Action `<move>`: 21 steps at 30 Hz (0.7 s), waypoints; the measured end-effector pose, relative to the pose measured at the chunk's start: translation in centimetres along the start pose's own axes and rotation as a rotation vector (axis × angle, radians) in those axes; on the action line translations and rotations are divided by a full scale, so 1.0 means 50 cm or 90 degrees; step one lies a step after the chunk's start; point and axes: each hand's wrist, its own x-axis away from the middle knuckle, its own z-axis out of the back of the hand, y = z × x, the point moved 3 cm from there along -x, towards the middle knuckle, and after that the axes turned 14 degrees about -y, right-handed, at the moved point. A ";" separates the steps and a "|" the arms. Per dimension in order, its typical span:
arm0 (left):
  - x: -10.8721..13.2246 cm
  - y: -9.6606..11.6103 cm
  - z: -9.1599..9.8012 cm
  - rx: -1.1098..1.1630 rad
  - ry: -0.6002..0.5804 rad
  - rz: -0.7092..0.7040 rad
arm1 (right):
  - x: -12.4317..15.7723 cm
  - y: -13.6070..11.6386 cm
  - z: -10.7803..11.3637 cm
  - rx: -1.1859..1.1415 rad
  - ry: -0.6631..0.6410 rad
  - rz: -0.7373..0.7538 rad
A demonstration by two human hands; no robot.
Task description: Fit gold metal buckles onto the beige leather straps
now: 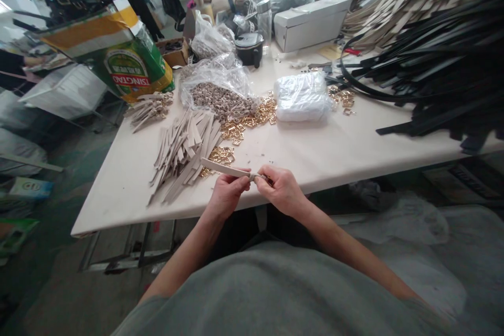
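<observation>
Between my two hands, just over the table's front edge, is a beige strap (224,168) whose free end points left. My left hand (229,191) pinches it near the middle. Fingers of my right hand (280,186) are closed around its right end, where a small part of a gold buckle shows; most of that end is hidden by the fingers. Left of my hands lies a pile of loose beige straps (183,147). Gold buckles (222,156) are scattered beside that pile, and more run back toward an open plastic bag of small beige loops (220,100).
A wrapped white bundle (303,97) sits mid-table. Black straps (437,68) hang over the right side, with beige straps (429,0) behind. At the back stand a white box (311,23), a glass jar (264,23) and a black container (249,50). A green carton (129,63) is at left.
</observation>
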 end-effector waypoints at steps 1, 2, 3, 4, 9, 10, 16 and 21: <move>0.000 -0.005 -0.001 0.013 0.009 0.004 | 0.001 0.002 0.000 -0.010 0.001 -0.002; -0.001 -0.010 -0.002 0.022 0.014 0.009 | 0.003 0.004 0.000 -0.028 -0.008 -0.004; -0.001 -0.015 -0.003 0.026 0.014 0.014 | 0.005 0.007 0.000 -0.054 -0.025 -0.005; -0.001 -0.018 -0.004 0.025 0.008 0.017 | 0.007 0.009 0.000 -0.086 -0.053 -0.007; 0.009 -0.027 0.001 -0.022 -0.035 0.015 | 0.020 0.018 -0.001 -0.164 -0.175 0.002; 0.013 -0.029 0.003 -0.044 -0.042 0.015 | 0.022 0.019 -0.001 -0.141 -0.178 0.007; 0.029 -0.023 0.010 -0.130 -0.049 0.017 | 0.012 0.028 -0.022 -0.020 -0.173 0.027; 0.040 0.031 0.078 -0.126 0.048 -0.063 | -0.015 0.082 -0.012 -0.002 -0.093 0.017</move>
